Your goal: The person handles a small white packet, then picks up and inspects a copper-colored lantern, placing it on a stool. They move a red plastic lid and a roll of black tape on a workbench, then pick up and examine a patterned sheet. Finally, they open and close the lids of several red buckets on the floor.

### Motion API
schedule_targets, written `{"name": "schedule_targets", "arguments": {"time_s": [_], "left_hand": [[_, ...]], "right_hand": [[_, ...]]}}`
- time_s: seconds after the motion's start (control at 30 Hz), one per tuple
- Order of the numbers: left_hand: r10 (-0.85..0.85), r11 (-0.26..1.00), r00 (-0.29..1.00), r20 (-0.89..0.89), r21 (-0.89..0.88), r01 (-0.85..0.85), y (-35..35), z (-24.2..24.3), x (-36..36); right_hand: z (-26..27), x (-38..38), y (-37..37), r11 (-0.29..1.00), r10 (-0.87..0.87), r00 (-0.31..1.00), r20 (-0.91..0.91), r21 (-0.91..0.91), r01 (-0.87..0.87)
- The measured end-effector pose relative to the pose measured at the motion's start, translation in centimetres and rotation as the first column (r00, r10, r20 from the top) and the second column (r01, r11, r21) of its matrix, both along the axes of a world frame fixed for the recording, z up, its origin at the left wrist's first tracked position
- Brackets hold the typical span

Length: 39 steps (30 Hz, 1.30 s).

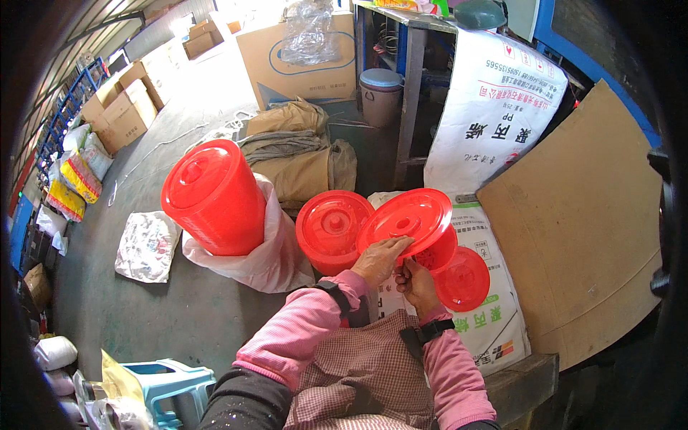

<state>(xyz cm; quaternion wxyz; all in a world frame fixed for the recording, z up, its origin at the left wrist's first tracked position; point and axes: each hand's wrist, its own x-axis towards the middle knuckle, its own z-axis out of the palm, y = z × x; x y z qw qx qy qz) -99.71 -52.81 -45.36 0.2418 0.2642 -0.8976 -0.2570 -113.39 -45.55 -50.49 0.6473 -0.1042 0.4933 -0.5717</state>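
Note:
My left hand (381, 260) grips the near edge of a red plastic lid (430, 215), which is raised and tilted over a red plastic bucket (449, 250). Red pieces show inside that bucket under the lid. Just below the lid, my right hand (418, 285) has its fingers curled at the bucket's near rim; what they pinch is hard to make out. Left of it stands a second red bucket (333, 228) with its lid on. Another red lid or shallow disc (465, 282) lies to the right on a printed white woven sack (484, 333).
Farther left, lidded red buckets (215, 199) are stacked tilted in a whitish sack (279, 258). Folded brown sacks (290, 161) lie behind. A cardboard sheet (580, 231) leans at right, and a light-blue plastic stool (172, 381) stands lower left. A folded white sack (148, 247) is on the floor.

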Motion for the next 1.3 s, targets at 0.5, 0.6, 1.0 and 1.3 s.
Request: {"name": "schedule_targets", "arguments": {"time_s": [0.5, 0.6, 1.0, 1.3], "left_hand": [[0.591, 0.649, 0.435, -0.679, 0.721, 0.243, -0.6, 0.9, 5.0], [0.602, 0.545, 0.327, -0.729, 0.674, 0.499, 0.9, 2.9, 7.3], [0.623, 0.494, 0.285, -0.728, 0.649, 0.579, 6.3, 8.5, 10.0], [0.595, 0.571, 0.246, -0.765, 0.618, 0.541, 8.7, 9.2, 10.9]], "right_hand": [[3.4, 0.0, 1.4, 0.950, -0.146, 0.479, -0.866, -0.258, -0.177], [5.6, 0.0, 2.4, 0.888, -0.288, 0.143, -0.947, -0.320, -0.331], [13.5, 1.6, 5.7, 0.924, -0.328, -0.679, -0.657, -0.073, -0.375], [15.7, 4.2, 6.5, 0.936, -0.215, -0.616, -0.758, 0.020, -0.352]]}}
